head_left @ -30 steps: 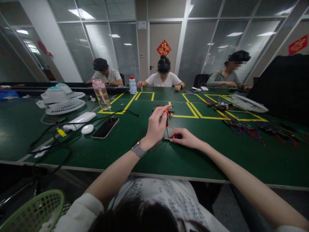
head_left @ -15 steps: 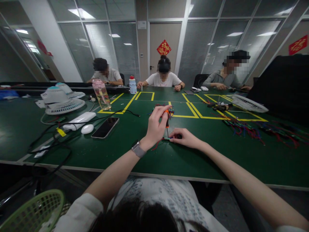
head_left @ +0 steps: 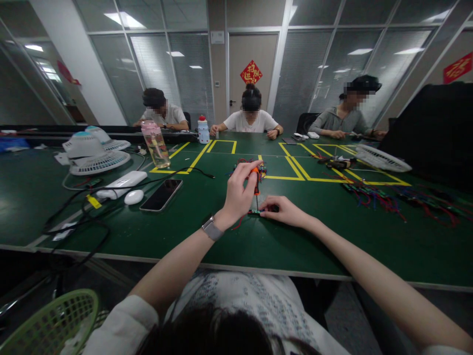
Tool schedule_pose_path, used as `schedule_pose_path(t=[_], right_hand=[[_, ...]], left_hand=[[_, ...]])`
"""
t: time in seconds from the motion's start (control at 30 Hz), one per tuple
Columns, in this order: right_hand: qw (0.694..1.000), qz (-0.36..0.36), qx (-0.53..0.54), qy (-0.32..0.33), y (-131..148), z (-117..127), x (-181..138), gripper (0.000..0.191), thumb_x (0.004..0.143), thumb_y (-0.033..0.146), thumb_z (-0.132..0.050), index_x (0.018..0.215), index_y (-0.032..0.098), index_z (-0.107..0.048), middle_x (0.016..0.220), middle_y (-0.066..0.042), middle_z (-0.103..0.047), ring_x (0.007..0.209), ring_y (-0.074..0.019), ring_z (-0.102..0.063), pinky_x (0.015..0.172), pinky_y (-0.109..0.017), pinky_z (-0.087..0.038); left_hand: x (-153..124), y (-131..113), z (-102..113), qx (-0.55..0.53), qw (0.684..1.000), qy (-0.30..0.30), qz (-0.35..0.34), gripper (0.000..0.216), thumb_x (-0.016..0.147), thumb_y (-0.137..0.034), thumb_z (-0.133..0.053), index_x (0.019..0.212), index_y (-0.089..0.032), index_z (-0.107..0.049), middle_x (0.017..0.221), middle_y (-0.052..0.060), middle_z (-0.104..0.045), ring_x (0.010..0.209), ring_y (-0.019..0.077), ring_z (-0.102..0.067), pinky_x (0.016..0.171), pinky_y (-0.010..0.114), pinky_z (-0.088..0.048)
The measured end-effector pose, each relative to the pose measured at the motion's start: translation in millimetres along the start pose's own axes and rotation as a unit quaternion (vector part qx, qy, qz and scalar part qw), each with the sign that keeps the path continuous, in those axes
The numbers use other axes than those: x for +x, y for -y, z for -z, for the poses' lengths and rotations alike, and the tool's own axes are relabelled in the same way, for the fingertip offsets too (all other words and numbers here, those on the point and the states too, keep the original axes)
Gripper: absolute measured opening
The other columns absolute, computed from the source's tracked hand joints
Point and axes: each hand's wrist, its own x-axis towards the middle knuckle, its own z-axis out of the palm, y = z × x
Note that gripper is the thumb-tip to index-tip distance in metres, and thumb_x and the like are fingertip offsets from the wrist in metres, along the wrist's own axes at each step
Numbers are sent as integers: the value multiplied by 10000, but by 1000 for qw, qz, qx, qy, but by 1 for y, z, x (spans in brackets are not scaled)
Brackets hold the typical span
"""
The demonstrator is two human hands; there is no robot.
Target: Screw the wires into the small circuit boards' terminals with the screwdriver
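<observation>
My left hand point(head_left: 239, 194) is closed round the orange handle of a small screwdriver point(head_left: 255, 183), which stands upright with its tip down on a small green circuit board point(head_left: 254, 212) lying on the green table point(head_left: 207, 236). My right hand point(head_left: 284, 210) lies on the table with its fingers pinching the board's right end. Thin red wires trail from the board toward my left wrist, which wears a watch. A heap of wired boards point(head_left: 260, 168) lies just behind the screwdriver.
To the left lie a black phone point(head_left: 161, 195), a white mouse point(head_left: 133, 197), a power strip point(head_left: 121, 184), black cables, two fans point(head_left: 96, 155) and a pink-lidded bottle point(head_left: 155, 144). Wired boards point(head_left: 373, 195) spread at right. Three people sit across the table. A green basket point(head_left: 51, 323) is at lower left.
</observation>
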Motion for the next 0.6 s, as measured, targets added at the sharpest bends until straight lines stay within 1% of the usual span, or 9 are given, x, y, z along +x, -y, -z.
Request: schedule_pose_path(t=[0.07, 0.17, 0.3, 0.37, 0.5, 0.53, 0.6], right_hand=[[1000, -1, 2, 1, 0, 0, 0, 256, 806, 393, -654, 888, 155, -702, 767, -41, -623, 658, -147, -544, 629, -273, -451], [1000, -2, 4, 2, 0, 0, 0, 255, 809, 390, -650, 892, 154, -702, 772, -43, -622, 662, -148, -548, 628, -273, -449], [1000, 5, 3, 2, 0, 0, 0, 237, 814, 373, -645, 882, 151, -696, 759, -40, -614, 668, -152, -554, 629, -274, -444], [1000, 6, 2, 4, 0, 0, 0, 233, 815, 371, -644, 882, 153, -694, 764, -40, -615, 674, -153, -558, 635, -276, -446], [1000, -1, 0, 4, 2, 1, 0, 243, 810, 376, -647, 884, 149, -694, 771, -44, -622, 675, -156, -559, 638, -280, -450], [1000, -1, 0, 4, 2, 1, 0, 245, 811, 377, -646, 882, 147, -694, 774, -46, -625, 676, -156, -560, 639, -280, -451], [1000, 1, 1, 5, 3, 2, 0, 246, 813, 377, -644, 884, 147, -695, 780, -48, -629, 677, -155, -560, 641, -279, -452]], left_hand=[[1, 1, -1, -6, 1000, -1, 5, 278, 955, -204, -411, 1163, -196, -595, 1046, 62, -636, 967, 156, -593, 856, 291, -469], [1, 2, -2, -1, 1000, -7, 12, 245, 924, -214, -493, 1139, -207, -610, 973, 46, -635, 873, 142, -596, 785, 266, -484], [1, 0, -2, 24, 999, -22, -2, 163, 865, -245, -603, 1013, -207, -660, 887, 24, -589, 812, 132, -566, 760, 258, -475], [0, -2, -1, 25, 999, -19, -3, 163, 888, -261, -568, 1010, -205, -662, 898, 30, -582, 831, 136, -565, 773, 263, -471], [0, -3, 1, 0, 1000, 2, -1, 276, 963, -219, -398, 1131, -208, -616, 1016, 54, -614, 948, 145, -579, 844, 275, -461], [0, -3, 1, -3, 1000, 1, -1, 284, 966, -209, -389, 1147, -202, -608, 1019, 56, -619, 947, 143, -580, 847, 274, -459], [1, -1, 0, -1, 1000, -4, 2, 263, 955, -212, -425, 1143, -194, -609, 974, 50, -618, 889, 136, -580, 805, 261, -465]])
